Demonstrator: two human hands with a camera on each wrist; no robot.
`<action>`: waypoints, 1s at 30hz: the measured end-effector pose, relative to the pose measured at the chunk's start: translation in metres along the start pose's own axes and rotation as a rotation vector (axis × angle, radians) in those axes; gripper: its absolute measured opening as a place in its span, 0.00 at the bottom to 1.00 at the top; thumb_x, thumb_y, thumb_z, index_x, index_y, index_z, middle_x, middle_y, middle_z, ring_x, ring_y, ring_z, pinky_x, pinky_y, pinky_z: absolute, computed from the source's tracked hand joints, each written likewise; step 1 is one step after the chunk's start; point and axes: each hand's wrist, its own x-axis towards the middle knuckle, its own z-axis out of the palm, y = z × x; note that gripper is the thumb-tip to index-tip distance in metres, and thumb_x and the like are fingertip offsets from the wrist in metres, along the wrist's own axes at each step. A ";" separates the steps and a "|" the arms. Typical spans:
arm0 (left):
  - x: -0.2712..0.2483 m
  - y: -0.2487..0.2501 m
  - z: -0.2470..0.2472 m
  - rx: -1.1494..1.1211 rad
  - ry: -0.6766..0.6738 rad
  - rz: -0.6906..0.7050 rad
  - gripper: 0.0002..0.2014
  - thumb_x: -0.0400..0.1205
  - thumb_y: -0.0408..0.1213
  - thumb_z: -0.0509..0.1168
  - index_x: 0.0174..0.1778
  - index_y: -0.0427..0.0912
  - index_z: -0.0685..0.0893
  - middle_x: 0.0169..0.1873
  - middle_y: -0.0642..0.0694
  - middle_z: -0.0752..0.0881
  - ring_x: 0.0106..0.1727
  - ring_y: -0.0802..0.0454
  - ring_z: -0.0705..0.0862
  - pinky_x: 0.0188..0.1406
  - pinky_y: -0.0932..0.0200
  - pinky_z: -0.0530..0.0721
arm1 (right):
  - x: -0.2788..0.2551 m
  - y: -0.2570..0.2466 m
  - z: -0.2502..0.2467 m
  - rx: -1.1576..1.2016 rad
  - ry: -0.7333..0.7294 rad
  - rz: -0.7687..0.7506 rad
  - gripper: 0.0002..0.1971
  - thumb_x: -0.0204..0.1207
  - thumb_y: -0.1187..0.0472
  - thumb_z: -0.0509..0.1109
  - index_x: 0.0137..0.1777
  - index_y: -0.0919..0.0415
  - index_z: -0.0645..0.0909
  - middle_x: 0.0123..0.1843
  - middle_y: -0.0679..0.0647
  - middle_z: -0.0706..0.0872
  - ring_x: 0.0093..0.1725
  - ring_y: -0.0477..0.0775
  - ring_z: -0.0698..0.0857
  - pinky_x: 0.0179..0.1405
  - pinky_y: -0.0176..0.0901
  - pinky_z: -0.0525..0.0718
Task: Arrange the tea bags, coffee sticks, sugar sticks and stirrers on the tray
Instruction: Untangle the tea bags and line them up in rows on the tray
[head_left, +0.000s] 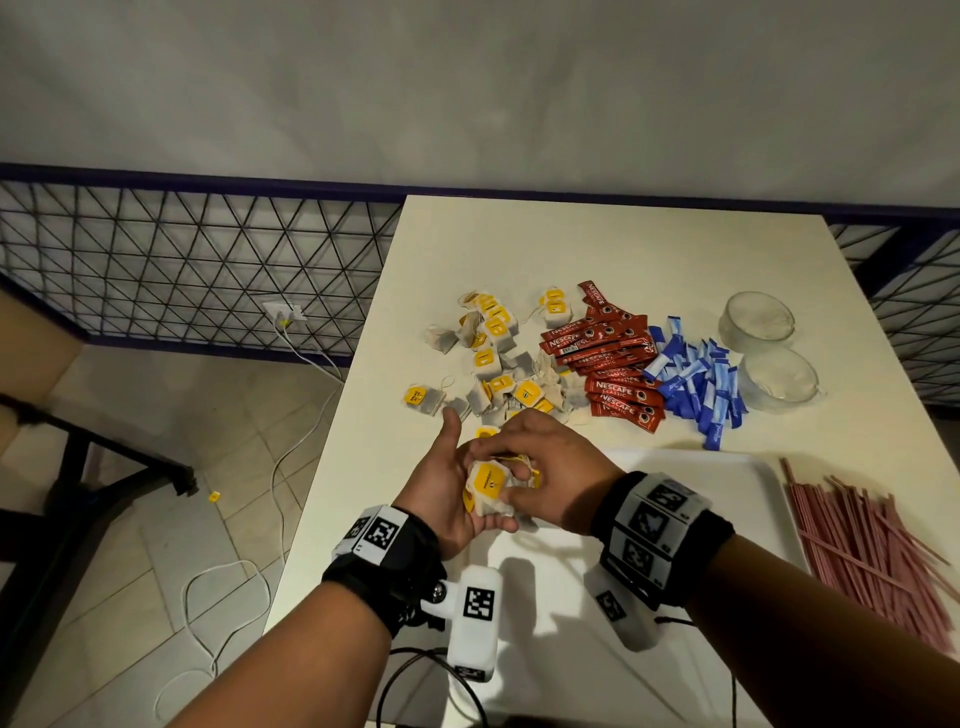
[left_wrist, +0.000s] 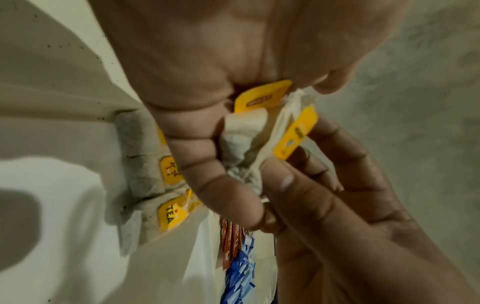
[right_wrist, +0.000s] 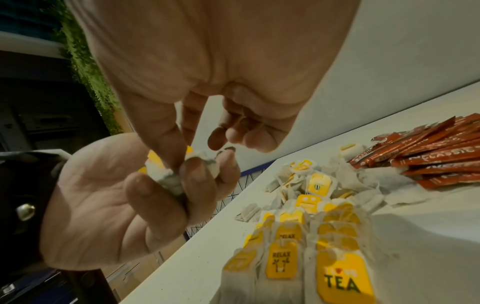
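Observation:
My left hand (head_left: 457, 483) holds a small bunch of tea bags (head_left: 488, 491) with yellow tags, fingers curled round them (left_wrist: 241, 142). My right hand (head_left: 540, 467) pinches one bag of that bunch between thumb and fingers (right_wrist: 179, 166), just above the white tray (head_left: 701, 499). Under the hands, several tea bags lie in rows (right_wrist: 291, 259), hidden in the head view. Loose tea bags (head_left: 493, 364), red coffee sticks (head_left: 613, 364) and blue sugar sticks (head_left: 696, 387) lie in heaps on the table behind the tray. Pink stirrers (head_left: 872, 551) lie right of the tray.
Two glass bowls (head_left: 758, 317) (head_left: 779, 382) stand at the table's right, behind the sugar sticks. The white table (head_left: 597, 244) ends at a left edge close to my left hand. A wire fence (head_left: 182, 260) and cables (head_left: 291, 457) are on the floor side.

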 end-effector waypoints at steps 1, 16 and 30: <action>0.000 0.000 0.001 0.003 -0.001 0.000 0.42 0.70 0.73 0.49 0.57 0.38 0.83 0.37 0.38 0.84 0.28 0.43 0.83 0.25 0.54 0.83 | 0.000 -0.001 0.000 0.002 -0.004 -0.004 0.24 0.67 0.70 0.75 0.62 0.50 0.85 0.51 0.48 0.73 0.49 0.34 0.74 0.52 0.15 0.67; -0.005 -0.005 0.008 0.110 0.121 -0.014 0.34 0.82 0.66 0.49 0.36 0.42 0.90 0.33 0.41 0.87 0.28 0.44 0.85 0.19 0.60 0.81 | -0.005 0.002 -0.008 0.256 -0.055 0.135 0.10 0.70 0.65 0.77 0.37 0.49 0.82 0.34 0.42 0.82 0.34 0.41 0.81 0.42 0.45 0.83; -0.006 0.014 -0.009 0.928 0.206 0.539 0.12 0.68 0.51 0.74 0.37 0.47 0.90 0.30 0.40 0.85 0.30 0.56 0.75 0.35 0.62 0.73 | 0.012 0.005 -0.021 0.383 0.117 0.161 0.11 0.70 0.69 0.78 0.38 0.52 0.81 0.32 0.43 0.78 0.28 0.35 0.74 0.33 0.29 0.73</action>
